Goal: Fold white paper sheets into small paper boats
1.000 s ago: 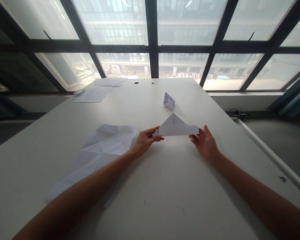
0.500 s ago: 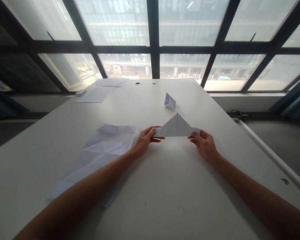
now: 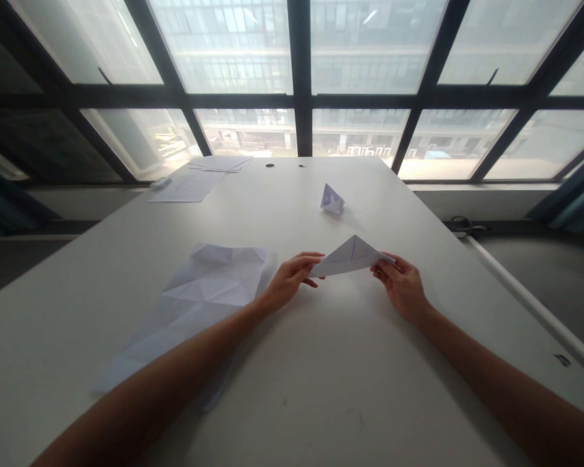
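Note:
A folded sheet of white paper [image 3: 349,257], triangular with its peak pointing away from me, is held between my hands just over the table. My left hand [image 3: 294,279] pinches its left corner, with some fingers behind the paper. At the right corner, my right hand [image 3: 403,283] grips it between thumb and fingers. A crease runs down from the peak. Beyond it stands a small folded paper shape [image 3: 331,200]. Under and beside my left forearm lies a creased, unfolded paper sheet [image 3: 209,279].
The white table [image 3: 331,363] stretches to the windows [image 3: 360,45]. Several flat paper sheets [image 3: 185,188] lie at its far left, and round dark holes [image 3: 269,165] show near the far edge. A white pipe [image 3: 530,298] runs along the right side.
The folded paper has tilted and shifted slightly right and nearer to me, its left end now lower. Both hands keep their hold on its corners.

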The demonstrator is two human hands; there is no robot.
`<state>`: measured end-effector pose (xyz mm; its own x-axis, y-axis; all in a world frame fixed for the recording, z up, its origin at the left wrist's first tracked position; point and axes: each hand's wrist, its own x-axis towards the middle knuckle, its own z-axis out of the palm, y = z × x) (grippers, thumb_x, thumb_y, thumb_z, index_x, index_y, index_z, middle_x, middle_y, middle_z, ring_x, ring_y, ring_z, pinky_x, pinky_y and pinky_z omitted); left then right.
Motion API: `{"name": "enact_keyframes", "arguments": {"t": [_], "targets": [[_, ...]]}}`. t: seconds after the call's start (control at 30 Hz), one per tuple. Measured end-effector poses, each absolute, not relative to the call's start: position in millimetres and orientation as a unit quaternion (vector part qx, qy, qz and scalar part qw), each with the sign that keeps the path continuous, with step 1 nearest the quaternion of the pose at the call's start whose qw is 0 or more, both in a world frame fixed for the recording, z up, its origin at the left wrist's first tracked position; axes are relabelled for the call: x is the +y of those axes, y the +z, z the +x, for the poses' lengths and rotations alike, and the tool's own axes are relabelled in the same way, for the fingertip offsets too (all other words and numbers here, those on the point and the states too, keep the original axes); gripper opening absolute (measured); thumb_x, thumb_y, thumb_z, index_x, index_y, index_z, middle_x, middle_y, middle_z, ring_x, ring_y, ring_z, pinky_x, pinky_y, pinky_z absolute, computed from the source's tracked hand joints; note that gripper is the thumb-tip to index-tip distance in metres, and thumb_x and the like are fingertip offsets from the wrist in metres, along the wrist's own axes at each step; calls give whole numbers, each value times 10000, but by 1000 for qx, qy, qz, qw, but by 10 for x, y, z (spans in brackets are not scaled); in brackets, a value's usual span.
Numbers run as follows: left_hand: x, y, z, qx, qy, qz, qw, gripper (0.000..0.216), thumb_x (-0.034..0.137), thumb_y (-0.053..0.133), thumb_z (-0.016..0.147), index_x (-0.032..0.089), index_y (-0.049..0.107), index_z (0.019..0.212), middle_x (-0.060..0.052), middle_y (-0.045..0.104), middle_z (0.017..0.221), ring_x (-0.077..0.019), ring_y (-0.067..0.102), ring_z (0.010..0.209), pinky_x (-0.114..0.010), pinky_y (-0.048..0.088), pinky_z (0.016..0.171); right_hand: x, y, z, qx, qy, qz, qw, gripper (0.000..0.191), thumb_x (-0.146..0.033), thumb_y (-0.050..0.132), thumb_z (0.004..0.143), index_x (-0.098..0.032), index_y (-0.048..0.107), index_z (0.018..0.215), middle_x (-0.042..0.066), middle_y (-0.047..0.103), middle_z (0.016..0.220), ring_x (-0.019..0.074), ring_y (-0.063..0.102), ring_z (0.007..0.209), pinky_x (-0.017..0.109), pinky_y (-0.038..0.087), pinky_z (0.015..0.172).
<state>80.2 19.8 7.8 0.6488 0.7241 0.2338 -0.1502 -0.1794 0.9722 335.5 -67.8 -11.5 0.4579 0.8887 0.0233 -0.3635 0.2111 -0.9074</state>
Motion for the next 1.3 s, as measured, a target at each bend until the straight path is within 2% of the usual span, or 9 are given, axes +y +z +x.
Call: {"name": "enact_keyframes", "arguments": {"t": [0.1,0.17,0.37,0.47,0.57,0.7,0.93,1.13,1.3], "targets": [[190,127,787,172,337,699,607,319,416,579,929,200,718,1118,-125,523,1339,-268,608,1104,-330,614,743,-671,-125,3356,-279,433,-453,728,335,-318,889,620,-179,759,896,31,723,761,128,639,660,267,547,654],[192,140,786,160,320,718,597,329,433,559,939,194,730,1088,-127,512,1334,-271,576,1134,-331,612,759,-668,-130,3356,-275,431,-452,731,338,-320,894,614,-176,759,888,30,722,755,126,636,651,267,549,654],[233,8,824,194,385,712,555,222,378,684,871,189,618,966,-88,520,1244,-167,607,938,-312,596,744,-660,-132,3356,-265,418,-456,740,350,-330,900,599,-176,758,879,22,713,727,120,623,621,270,550,636],[243,-52,831,245,438,713,490,237,318,743,821,184,548,838,-49,526,1141,-150,587,953,-261,571,740,-657,-129,3353,-264,411,-459,742,354,-333,897,598,-176,755,881,19,707,717,122,618,611,275,549,622],[223,-40,829,277,462,736,409,220,284,723,836,177,543,766,-36,520,1078,-145,571,967,-242,563,740,-657,-128,3348,-267,406,-462,742,348,-331,892,602,-175,752,881,19,704,718,126,618,614,281,551,624],[181,22,832,285,492,747,345,155,250,706,843,183,586,773,-28,511,1038,-134,571,928,-261,575,755,-660,-131,3345,-274,403,-470,736,334,-332,882,618,-175,751,882,19,701,724,131,618,621,293,557,636],[154,65,814,286,478,769,314,135,275,654,872,195,612,771,-32,553,970,-140,582,886,-257,568,734,-675,-114,3342,-283,414,-473,724,295,-316,864,640,-170,750,870,19,699,736,127,616,621,292,557,649],[173,52,811,307,465,762,329,164,375,625,910,214,651,927,-35,669,950,-168,641,892,-304,576,787,-669,-119,3344,-282,412,-472,727,294,-327,876,624,-181,749,846,16,699,734,129,618,620,302,562,648],[200,35,819,326,456,764,320,161,339,628,907,214,689,988,-34,702,937,-180,661,867,-344,550,862,-671,-116,3329,-286,406,-473,728,333,-344,884,610,-177,751,866,19,699,732,129,619,610,310,565,646]]}}
